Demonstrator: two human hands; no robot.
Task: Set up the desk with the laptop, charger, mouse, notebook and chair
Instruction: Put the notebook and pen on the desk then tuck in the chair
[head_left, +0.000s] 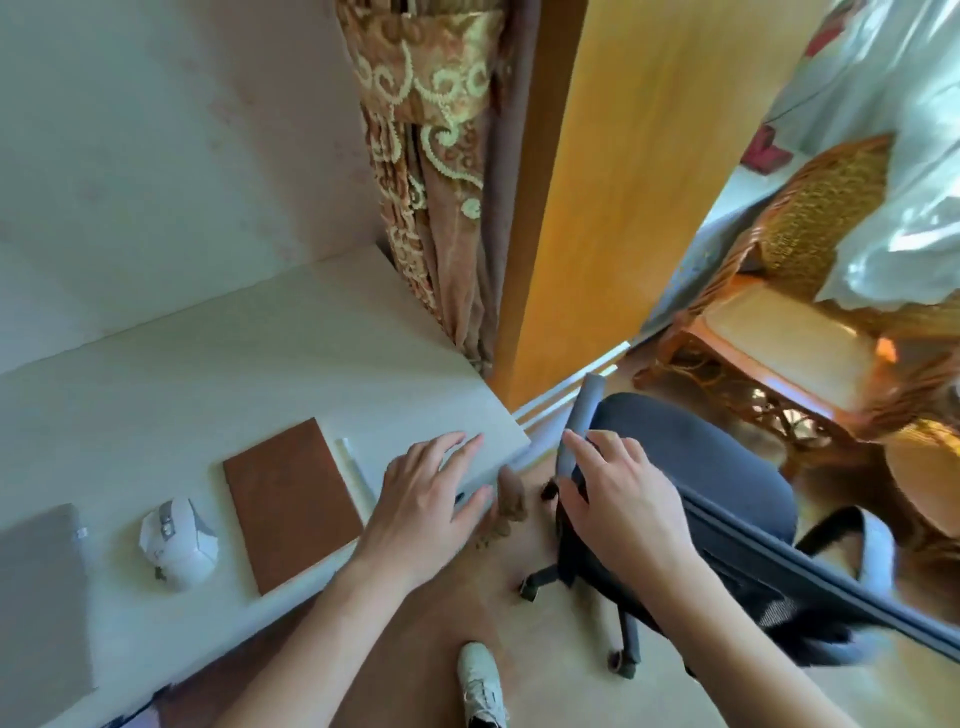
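Observation:
A white desk (208, 364) carries a closed grey laptop (36, 587) at the lower left, with a small white plug (80, 533) at its edge. To its right lie a white mouse (176, 540) and a brown notebook (291, 509). My left hand (421, 509) rests flat over the desk's right corner with its fingers spread and holds nothing. A black office chair (691, 457) stands right of the desk, turned sideways. My right hand (623, 499) lies on its grey armrest (584, 405), with the thumb curled around the near end.
A white pen-like stick (356, 473) lies beside the notebook. A patterned curtain (436, 182) and a yellow wooden panel (623, 182) stand behind the desk corner. A wicker chair (779, 332) is at the far right. My white shoe (480, 680) is on the floor below.

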